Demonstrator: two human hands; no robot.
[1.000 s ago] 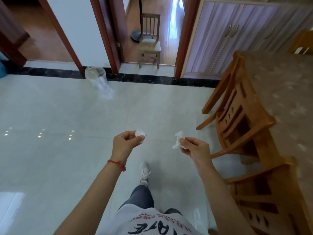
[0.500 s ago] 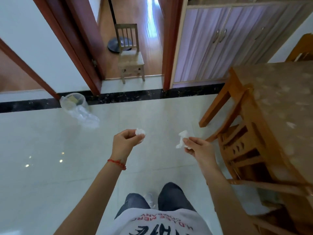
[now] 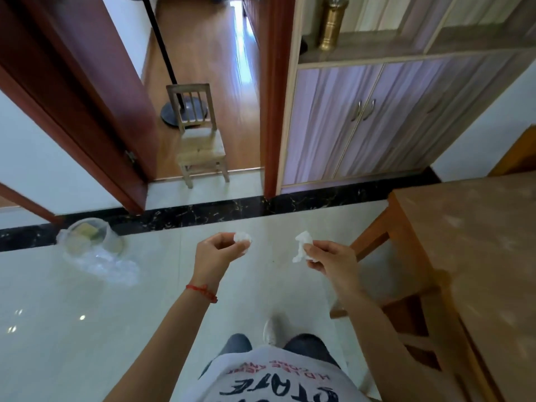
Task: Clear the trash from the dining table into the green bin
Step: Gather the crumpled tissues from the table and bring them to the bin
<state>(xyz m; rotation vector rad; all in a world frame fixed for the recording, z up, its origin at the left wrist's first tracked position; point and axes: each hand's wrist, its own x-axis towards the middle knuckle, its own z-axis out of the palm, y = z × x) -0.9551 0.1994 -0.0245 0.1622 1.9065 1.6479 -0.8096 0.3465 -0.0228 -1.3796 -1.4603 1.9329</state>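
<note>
My left hand pinches a small crumpled white tissue ball between thumb and fingers. My right hand holds a twisted white tissue scrap that hangs from its fingertips. Both hands are raised over the pale tiled floor, about a hand's width apart. A small bin lined with a clear plastic bag stands on the floor to the far left, by the black marble strip; yellowish things lie inside it. The dining table is at my right.
A wooden chair is tucked under the table's near side. Ahead, an open doorway holds a small wooden chair and a fan stand. A purple-fronted cabinet stands to the right of the door.
I have walked forward along the table; the doorway, cabinet and bin are closer and larger. Both hands keep the same tissues at the same height.
</note>
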